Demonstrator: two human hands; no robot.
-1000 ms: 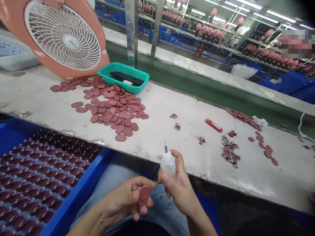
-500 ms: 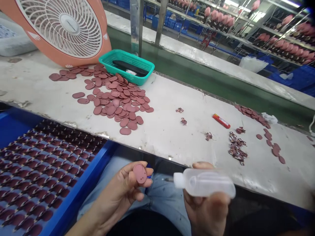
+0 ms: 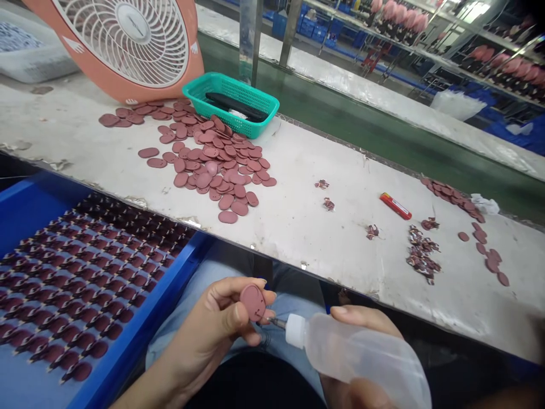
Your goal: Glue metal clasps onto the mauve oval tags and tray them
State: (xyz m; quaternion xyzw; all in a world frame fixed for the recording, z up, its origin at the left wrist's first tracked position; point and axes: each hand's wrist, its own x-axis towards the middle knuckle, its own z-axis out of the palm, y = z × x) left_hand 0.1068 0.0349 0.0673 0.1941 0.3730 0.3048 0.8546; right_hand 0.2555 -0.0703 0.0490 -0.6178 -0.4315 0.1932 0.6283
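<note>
Small dusty-red oval piece [image 3: 252, 302] stands upright, near centre, pinched at fingertips, flat face toward the camera. Right of it, a clear squeeze bottle [image 3: 361, 358] lies almost sideways, white cap and thin metal nozzle pointing left, tip touching the piece's lower edge.

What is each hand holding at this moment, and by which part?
The left hand pinches a reddish oval piece by its edges, between thumb and fingertips. The right hand grips a clear squeeze bottle around its body.
</note>
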